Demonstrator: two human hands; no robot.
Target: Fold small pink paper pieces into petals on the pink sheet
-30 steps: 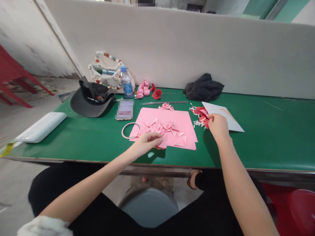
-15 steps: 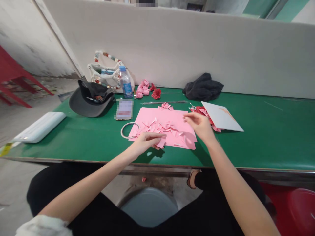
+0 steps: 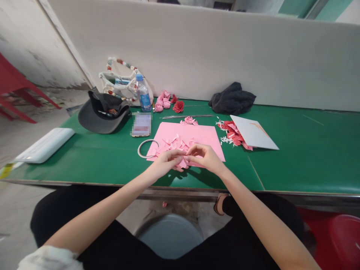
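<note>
My left hand [image 3: 168, 160] is closed on a small piece of pink paper [image 3: 183, 163], just above the near edge of the pink sheets. My right hand [image 3: 204, 157] meets it from the right, its thumb and fingertips pinched at the same piece. The fingertips partly hide the paper, so its exact folds do not show. Under and behind the hands lie pink paper sheets [image 3: 198, 131], with a heap of small cut or folded pink paper pieces [image 3: 177, 143] on top. A roll of tape [image 3: 140, 149], seen as a pale ring, lies at the sheets' left edge.
Behind are pink paper flowers [image 3: 163, 101], a red paper rose [image 3: 178, 107], thin wires [image 3: 187, 117], a bottle [image 3: 144, 95] and a phone [image 3: 141, 124]. A cap [image 3: 104, 116] lies left. Rightward, a white card [image 3: 254, 133] covers part of some red scraps [image 3: 229, 129]; dark cloth [image 3: 233, 99] lies behind.
My right hand has come down and left from over the sheets' right side to the pink piece in my left hand. The left hand has stayed nearly in place.
</note>
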